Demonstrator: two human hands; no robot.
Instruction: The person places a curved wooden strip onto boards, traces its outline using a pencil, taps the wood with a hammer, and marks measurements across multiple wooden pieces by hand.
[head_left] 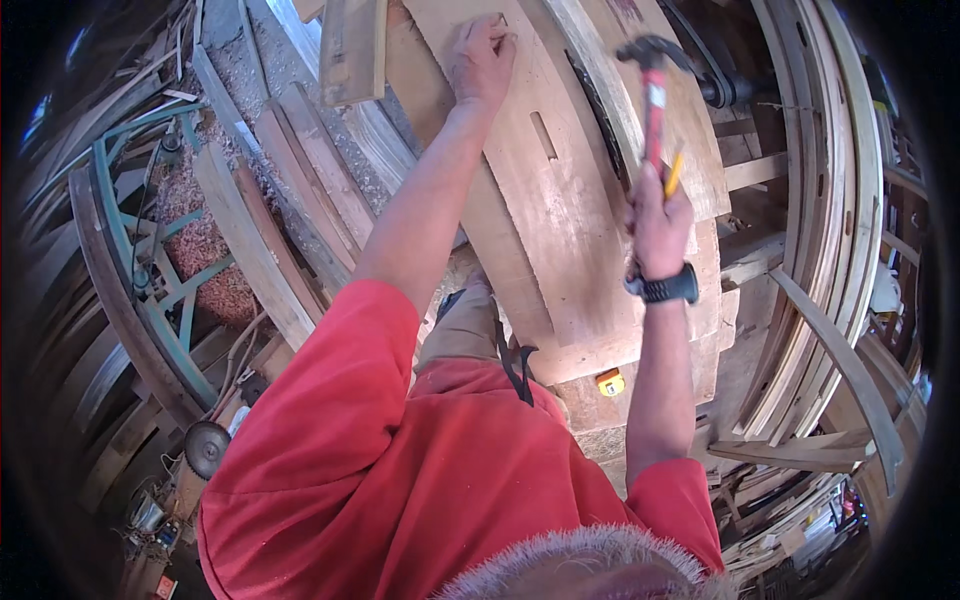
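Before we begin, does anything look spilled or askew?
Yes: wood shavings lie heaped by the green frame at left, as if spilled. At right, one strip slants across the stacked boards instead of lying alongside.

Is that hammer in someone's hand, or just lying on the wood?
The hammer is in hand: the right hand is closed around its red handle. Whether its dark head touches the wood, I cannot tell.

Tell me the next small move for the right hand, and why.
I'd probably lay the pencil-like yellow stick on the slotted board first: the right hand has it alongside the raised claw hammer, which could make a swing awkward, while the left hand is farther up the board, fingers bent.
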